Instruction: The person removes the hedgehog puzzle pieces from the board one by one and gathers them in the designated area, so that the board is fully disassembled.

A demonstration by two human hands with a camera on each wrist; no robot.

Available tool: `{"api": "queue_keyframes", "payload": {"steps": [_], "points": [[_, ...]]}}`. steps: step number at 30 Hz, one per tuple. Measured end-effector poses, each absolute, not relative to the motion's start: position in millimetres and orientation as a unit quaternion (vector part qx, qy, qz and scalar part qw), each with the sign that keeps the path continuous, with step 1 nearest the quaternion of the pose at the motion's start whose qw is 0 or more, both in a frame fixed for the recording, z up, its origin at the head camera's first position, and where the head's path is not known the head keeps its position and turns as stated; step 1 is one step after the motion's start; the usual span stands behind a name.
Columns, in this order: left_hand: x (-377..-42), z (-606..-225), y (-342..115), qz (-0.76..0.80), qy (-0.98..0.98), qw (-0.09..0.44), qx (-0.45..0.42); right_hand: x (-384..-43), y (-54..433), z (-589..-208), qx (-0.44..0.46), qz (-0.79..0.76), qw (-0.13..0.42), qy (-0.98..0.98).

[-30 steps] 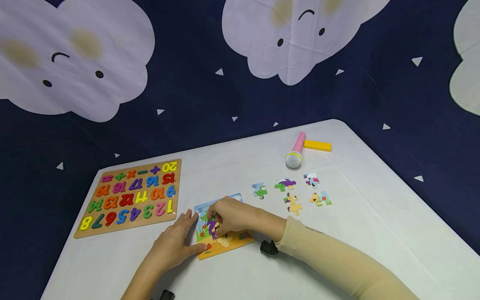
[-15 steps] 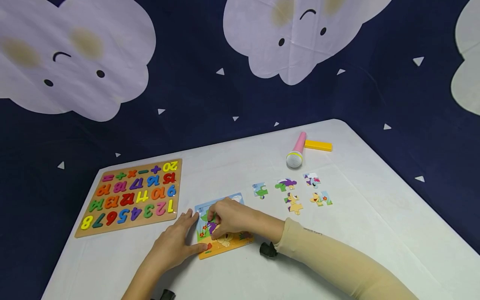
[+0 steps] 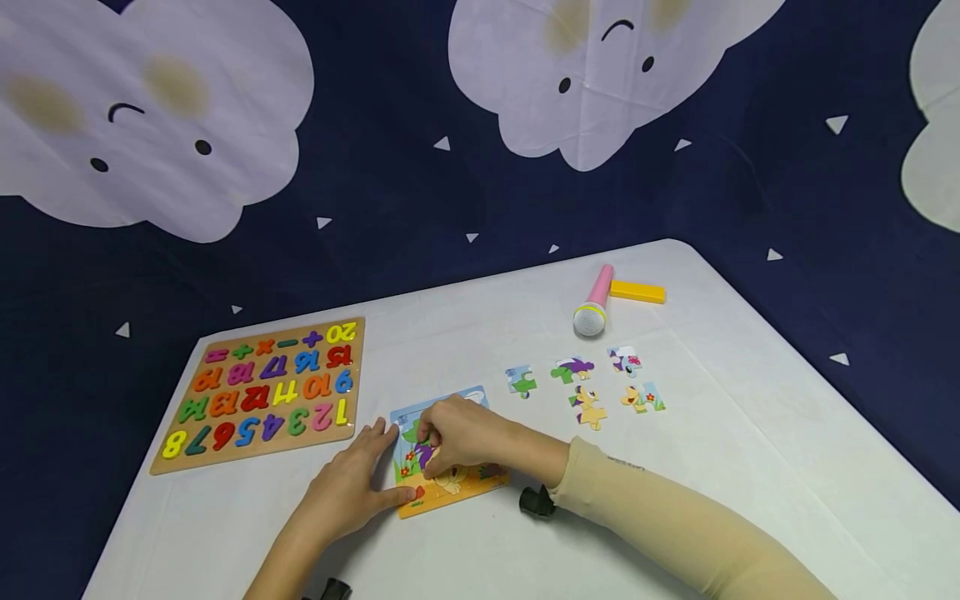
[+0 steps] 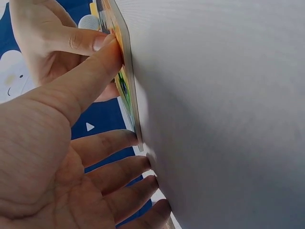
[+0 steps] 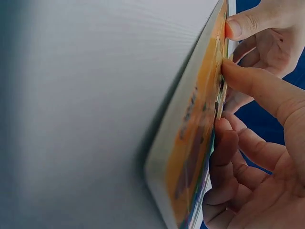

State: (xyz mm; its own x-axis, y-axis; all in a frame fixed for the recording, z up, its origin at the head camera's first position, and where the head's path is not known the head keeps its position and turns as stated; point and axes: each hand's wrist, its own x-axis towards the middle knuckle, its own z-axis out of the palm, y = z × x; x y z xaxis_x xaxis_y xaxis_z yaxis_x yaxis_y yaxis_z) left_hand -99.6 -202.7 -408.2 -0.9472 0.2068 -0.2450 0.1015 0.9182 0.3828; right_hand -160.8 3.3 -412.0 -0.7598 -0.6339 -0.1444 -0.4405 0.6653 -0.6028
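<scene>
A small jigsaw board [image 3: 450,500] with an orange lower strip and a blue top edge lies on the white table. My left hand [image 3: 348,483] rests at its left side, thumb on the lower left corner and fingers spread nearly straight, their tips on the table and at the board's edge. Over the middle of the board, my right hand [image 3: 465,429] pinches a jigsaw piece [image 5: 220,98] between thumb and curled index finger. In the right wrist view this piece stands slightly proud of the board. Purple and green artwork shows beside the right fingertips; the hand covers the board's upper right.
Several loose jigsaw pieces [image 3: 588,408] lie right of the board. A wooden number board [image 3: 255,392] with coloured numerals is at the left. Toward the back right are a pink toy microphone [image 3: 592,308] and a yellow block [image 3: 637,292]. A dark cloud-print backdrop stands behind the table.
The right thumb has shifted slightly left over the board since a second ago. The left hand and loose pieces have stayed in place.
</scene>
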Motion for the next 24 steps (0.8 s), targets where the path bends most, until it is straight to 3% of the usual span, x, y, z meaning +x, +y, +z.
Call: {"api": "queue_keyframes", "payload": {"steps": [14, 24], "points": [[-99.2, -408.3, -203.1, 0.189, 0.969, 0.140, 0.079, -164.4, 14.7, -408.4, -0.321, -0.291, 0.165, 0.886], [-99.0, -408.6, -202.5, 0.188, 0.969, 0.139, 0.078, -171.9, 54.6, -410.4, -0.320, -0.349, 0.154, 0.867]]}}
